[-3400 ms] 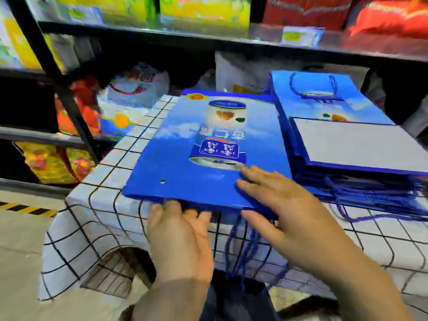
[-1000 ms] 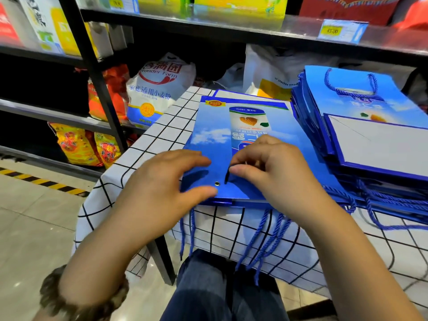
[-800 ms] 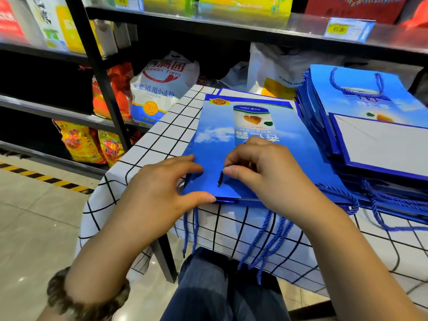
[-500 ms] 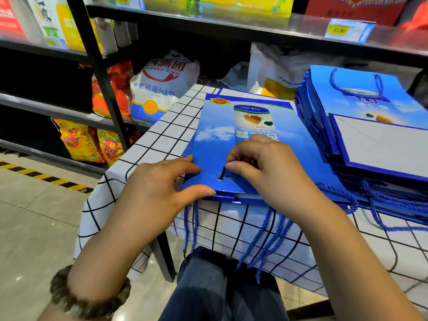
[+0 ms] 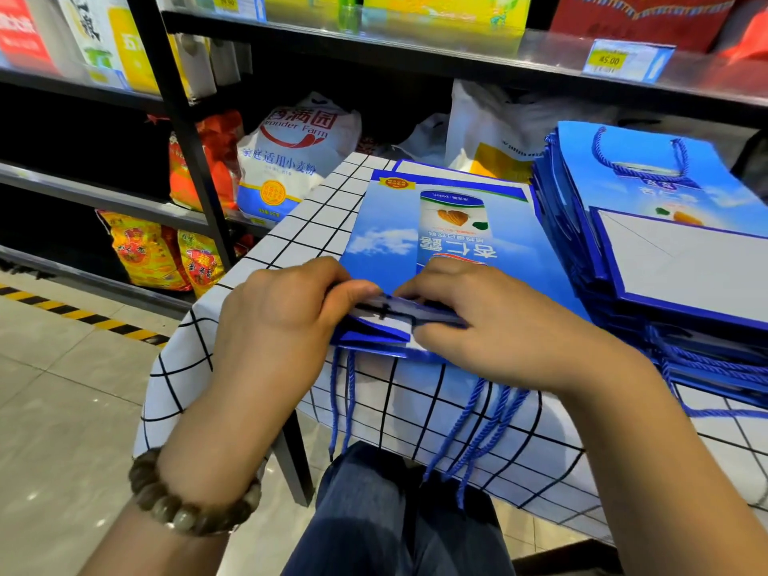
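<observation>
A bead bracelet (image 5: pixel 187 505) is worn on the L wrist. Blue cords (image 5: pixel 478 430) are hung over the near edge of the checked cloth (image 5: pixel 291 226). Just above them, the near end of the blue paper bag (image 5: pixel 436 234) is lifted a bit & pinched from both sides. The left hand (image 5: pixel 282 326) is curled round its L part, thumb on top, & the right hand (image 5: pixel 490 326) round its R part. Both hands' fingertips are nearly touching. A small dark thing is seen betw. them, too blurred to tell. The rest of the bag is laid flat on the cloth, print up. A pile of same bags (image 5: pixel 665 251) is stacked just beside it on the R. Further back, a white flour sack (image 5: pixel 291 160) & a yellow price tag (image 5: pixel 611 60) are seen on the shelves.
</observation>
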Demonstrator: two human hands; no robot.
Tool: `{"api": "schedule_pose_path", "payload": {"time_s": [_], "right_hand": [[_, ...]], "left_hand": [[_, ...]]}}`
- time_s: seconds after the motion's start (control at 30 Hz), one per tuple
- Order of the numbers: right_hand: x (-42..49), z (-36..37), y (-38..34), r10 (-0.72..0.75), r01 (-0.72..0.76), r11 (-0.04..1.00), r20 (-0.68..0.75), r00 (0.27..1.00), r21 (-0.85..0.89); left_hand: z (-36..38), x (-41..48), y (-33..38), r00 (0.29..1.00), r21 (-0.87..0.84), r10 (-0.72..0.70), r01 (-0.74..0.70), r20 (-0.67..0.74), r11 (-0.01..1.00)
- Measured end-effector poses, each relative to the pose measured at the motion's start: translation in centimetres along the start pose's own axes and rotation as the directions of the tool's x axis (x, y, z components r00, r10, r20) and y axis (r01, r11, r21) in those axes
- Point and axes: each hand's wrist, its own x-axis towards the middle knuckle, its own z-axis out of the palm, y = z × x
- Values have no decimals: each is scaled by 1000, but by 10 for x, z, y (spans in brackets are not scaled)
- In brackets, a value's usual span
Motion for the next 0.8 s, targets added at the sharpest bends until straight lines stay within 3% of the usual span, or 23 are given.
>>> {"api": "schedule_pose_path", "payload": {"time_s": [0.13,0.2,0.33,0.47,0.7,0.8], "right_hand": [[10,2,2,6,-20,987,-86,996,-161],[15,4,3,-9,-10,980,-94,996,-201],[18,5,1,-27,4,974,-99,995,-227],[17,5,-1,-23,-7,971,-126,992,-237],[16,8,0,-26,-7,983,-179,983,-184],[15,8,3,14,-18,1000,-159,987,-23]], "left_hand": [[2,0,14,989,-7,-115,115,-92,993],[2,-5,17,991,45,-46,52,-124,998],[4,-9,23,999,306,-11,-3,43,952],[8,-7,28,995,499,8,-58,102,864],[21,-8,23,997,453,68,-80,43,888],[22,-7,21,995,334,94,-95,18,938]]}}
